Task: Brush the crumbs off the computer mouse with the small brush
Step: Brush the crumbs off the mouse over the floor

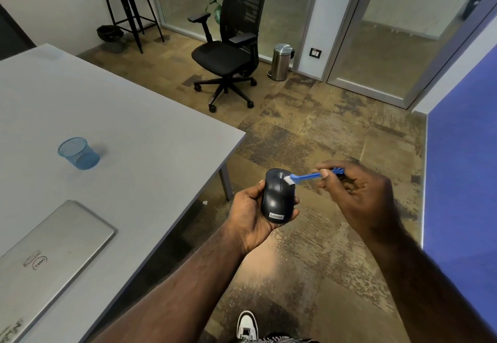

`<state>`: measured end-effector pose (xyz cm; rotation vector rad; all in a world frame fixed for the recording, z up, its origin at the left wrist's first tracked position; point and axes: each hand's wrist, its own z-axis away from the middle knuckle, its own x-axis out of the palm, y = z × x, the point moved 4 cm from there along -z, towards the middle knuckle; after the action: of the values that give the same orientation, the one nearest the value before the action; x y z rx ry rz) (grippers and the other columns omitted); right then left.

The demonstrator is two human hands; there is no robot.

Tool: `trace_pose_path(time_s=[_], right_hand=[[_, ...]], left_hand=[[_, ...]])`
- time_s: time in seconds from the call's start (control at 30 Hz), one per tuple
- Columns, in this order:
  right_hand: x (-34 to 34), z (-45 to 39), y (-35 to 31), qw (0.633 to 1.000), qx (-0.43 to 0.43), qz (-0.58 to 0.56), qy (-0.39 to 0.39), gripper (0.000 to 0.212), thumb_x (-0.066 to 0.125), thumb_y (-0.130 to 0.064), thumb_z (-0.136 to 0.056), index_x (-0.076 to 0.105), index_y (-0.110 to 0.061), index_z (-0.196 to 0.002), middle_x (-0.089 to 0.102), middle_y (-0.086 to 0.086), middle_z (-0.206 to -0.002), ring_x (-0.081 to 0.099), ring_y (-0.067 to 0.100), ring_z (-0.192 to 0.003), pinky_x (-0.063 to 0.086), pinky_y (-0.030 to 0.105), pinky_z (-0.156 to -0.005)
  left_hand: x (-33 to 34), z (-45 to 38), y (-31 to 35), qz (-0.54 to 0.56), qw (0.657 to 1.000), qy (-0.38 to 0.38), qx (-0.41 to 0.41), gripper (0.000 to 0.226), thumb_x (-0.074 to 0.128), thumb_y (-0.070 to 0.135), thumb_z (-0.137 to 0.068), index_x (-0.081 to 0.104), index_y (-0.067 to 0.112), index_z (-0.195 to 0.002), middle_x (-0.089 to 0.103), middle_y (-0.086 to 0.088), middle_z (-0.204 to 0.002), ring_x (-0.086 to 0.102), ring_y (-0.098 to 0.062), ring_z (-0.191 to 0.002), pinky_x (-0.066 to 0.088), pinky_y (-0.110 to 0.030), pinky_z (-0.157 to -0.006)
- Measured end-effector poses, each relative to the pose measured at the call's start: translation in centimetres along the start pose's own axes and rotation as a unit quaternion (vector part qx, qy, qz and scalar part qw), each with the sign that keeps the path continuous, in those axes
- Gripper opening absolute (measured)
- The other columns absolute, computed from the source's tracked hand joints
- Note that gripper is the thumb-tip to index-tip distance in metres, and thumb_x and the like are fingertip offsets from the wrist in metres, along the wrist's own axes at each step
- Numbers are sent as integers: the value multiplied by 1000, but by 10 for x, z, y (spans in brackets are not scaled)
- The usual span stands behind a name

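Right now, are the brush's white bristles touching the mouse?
Touching. The head view shows the small blue brush with its white bristles pressed on the black mouse beside the scroll wheel, no gap visible.

Both forearms were bare with no sleeves, and below them showed a white-and-black sneaker [246, 325] and a black-and-white zigzag-patterned garment [279, 339]

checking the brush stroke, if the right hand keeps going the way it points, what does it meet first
The right hand points its brush leftward at the mouse in the left hand. The bristles look already on the mouse near the wheel, so the mouse comes first.
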<state>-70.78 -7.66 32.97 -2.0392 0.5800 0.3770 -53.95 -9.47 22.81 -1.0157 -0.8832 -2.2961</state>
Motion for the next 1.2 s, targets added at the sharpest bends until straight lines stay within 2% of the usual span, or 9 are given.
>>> trace_pose_path(time_s=[0.13, 0.23, 0.3, 0.43, 0.67, 0.83, 0.93, 1.1, 1.2], right_hand=[[3, 3, -2, 999, -29, -15, -38, 15, 64, -22, -91, 69, -26, -104, 75, -2, -86, 73, 16, -66, 59, 42, -52], [0, 0, 3, 1000, -9, -3, -2, 14, 62, -25, -91, 68, -30, -103, 74, 5, -77, 70, 30, -57, 54, 46, -45], [-1, -1, 4, 1000, -6, 0, 15, 14, 61, -25, -92, 68, -27, -104, 74, 3, -80, 71, 26, -60, 55, 46, -47], [6, 2, -5, 999, -34, -7, -35, 14, 62, -24, -90, 69, -27, -102, 75, 0, -79, 72, 20, -60, 56, 43, -48], [2, -6, 7, 996, 50, 34, 63, 17, 63, -16, -94, 71, -22, -108, 73, -5, -83, 73, 15, -69, 59, 41, -59], [-1, -11, 11, 993, 80, 39, 72, 18, 63, -19, -95, 72, -20, -110, 73, -6, -79, 74, 12, -71, 60, 42, -62], [3, -14, 4, 997, 56, 23, 44, 19, 65, -15, -94, 69, -25, -110, 72, -9, -81, 73, 6, -72, 61, 34, -64], [1, -21, 7, 994, 82, 40, 63, 17, 65, -15, -95, 72, -18, -109, 73, -4, -76, 73, 13, -68, 60, 37, -62], [7, -20, -1, 997, 60, 29, 29, 15, 66, -15, -94, 74, -16, -107, 74, -1, -77, 73, 16, -67, 59, 40, -60]], left_hand=[[-3, -2, -3, 8, 1000, 10, -1, 48, 34, 35, -100, 57, 1, -126, 61, -24, -125, 60, -39, -102, 54, -47, -80], [-1, -2, -5, 12, 1000, 9, -1, 47, 34, 34, -100, 58, 2, -124, 62, -23, -123, 60, -38, -101, 54, -46, -79], [0, -1, -5, 6, 1000, 9, -1, 47, 33, 34, -100, 61, 1, -118, 63, -25, -116, 61, -37, -98, 54, -45, -78], [2, -2, -1, 5, 1000, 24, 6, 47, 36, 34, -100, 55, 2, -127, 58, -24, -130, 59, -38, -105, 55, -45, -77], [7, 0, -2, -16, 1000, 15, 9, 46, 36, 33, -99, 57, 3, -127, 60, -26, -124, 62, -39, -99, 54, -45, -79], [9, 4, -1, -48, 999, 7, 10, 44, 41, 32, -96, 60, 4, -125, 63, -23, -120, 62, -38, -100, 53, -44, -79], [10, 5, -2, -64, 998, 1, 11, 43, 42, 32, -96, 61, 5, -125, 64, -21, -117, 63, -37, -97, 54, -44, -78], [10, 7, -3, -81, 997, -7, 16, 42, 43, 29, -96, 58, 8, -129, 65, -19, -115, 65, -35, -93, 55, -42, -73], [12, 8, -3, -95, 995, -9, 19, 42, 42, 29, -96, 56, 9, -131, 64, -19, -115, 65, -35, -92, 55, -42, -74]])
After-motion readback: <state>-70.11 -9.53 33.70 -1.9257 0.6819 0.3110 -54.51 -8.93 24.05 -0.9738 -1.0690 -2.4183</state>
